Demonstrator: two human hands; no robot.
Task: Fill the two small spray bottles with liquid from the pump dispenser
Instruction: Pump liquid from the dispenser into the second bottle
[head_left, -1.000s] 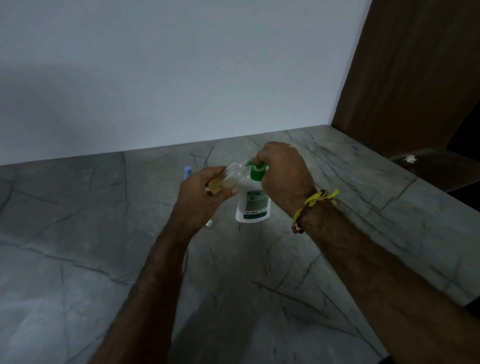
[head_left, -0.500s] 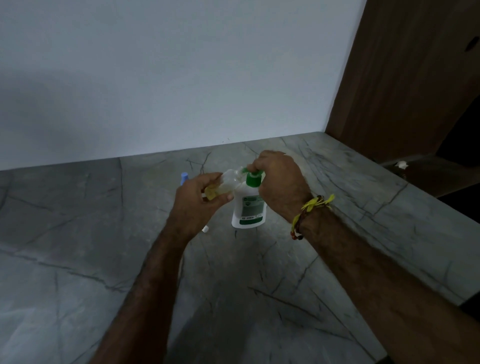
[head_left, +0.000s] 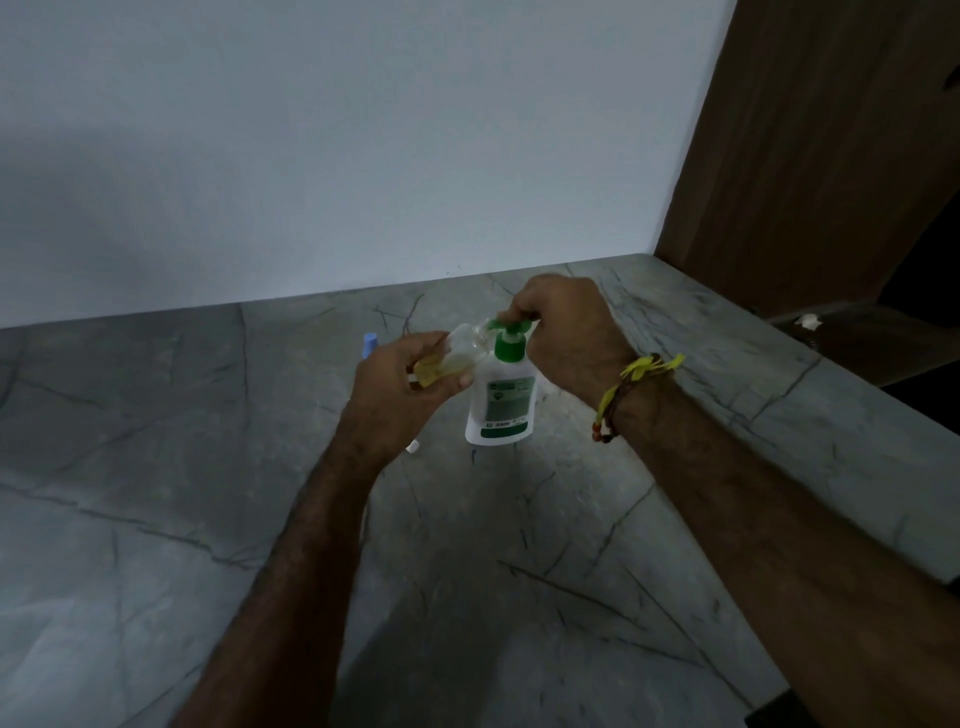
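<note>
We see left hand gripping small clear spray bottle, tilted, yellowish liquid in lower part, open neck up against green nozzle of pump dispenser. Right hand curled over green pump head, fingers on top. White dispenser stands upright on grey marble counter. Blue cap pokes out behind left hand, bottle under it hidden. Small white piece lies on counter below left wrist. Yellow thread wristband on right wrist.
</note>
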